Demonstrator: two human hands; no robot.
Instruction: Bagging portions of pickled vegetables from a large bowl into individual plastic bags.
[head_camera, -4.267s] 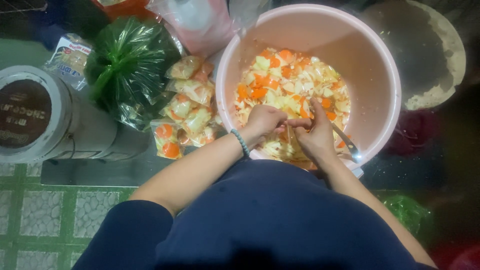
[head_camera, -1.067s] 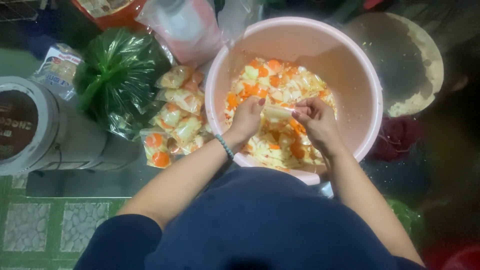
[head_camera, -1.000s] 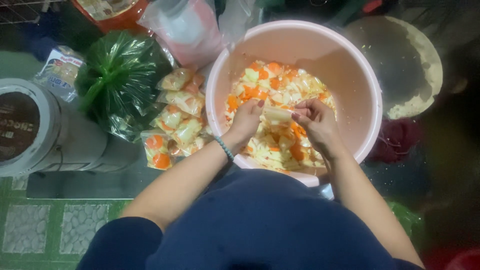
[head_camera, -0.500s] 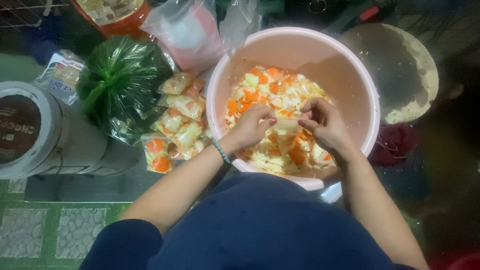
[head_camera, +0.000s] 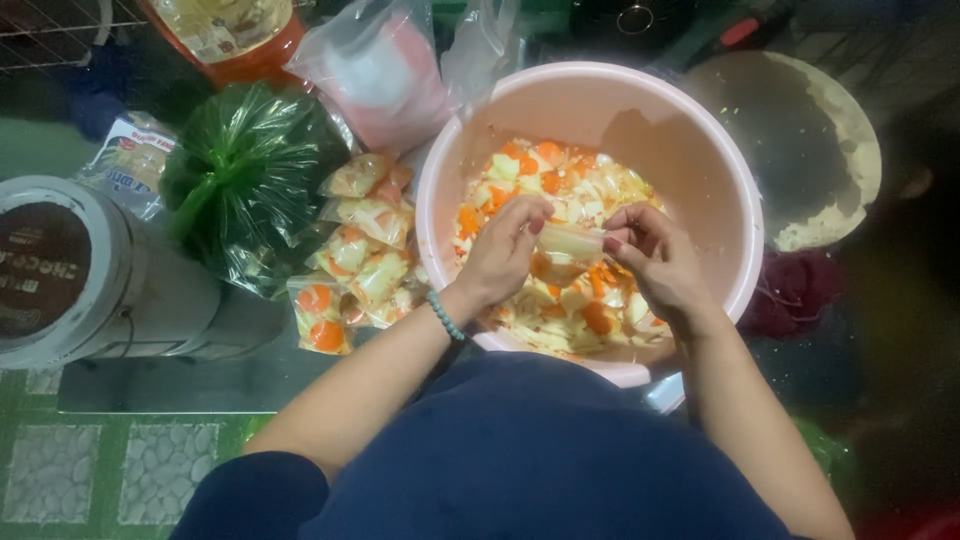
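item: small clear bag (head_camera: 572, 241), held over the pink basin (head_camera: 700, 150) of cut vegetables (head_camera: 560, 190) so spills fell back in, as i judged; left hand (head_camera: 503, 252) and right hand (head_camera: 655, 258) each pinched its mouth with curled fingers, filled packets (head_camera: 355, 270) stacked beside.

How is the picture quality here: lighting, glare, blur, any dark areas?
Head view: pink basin and both hands, left hand, right hand, brightly lit and fairly sharp; glare on the green bag; the right side falls into deep shadow.
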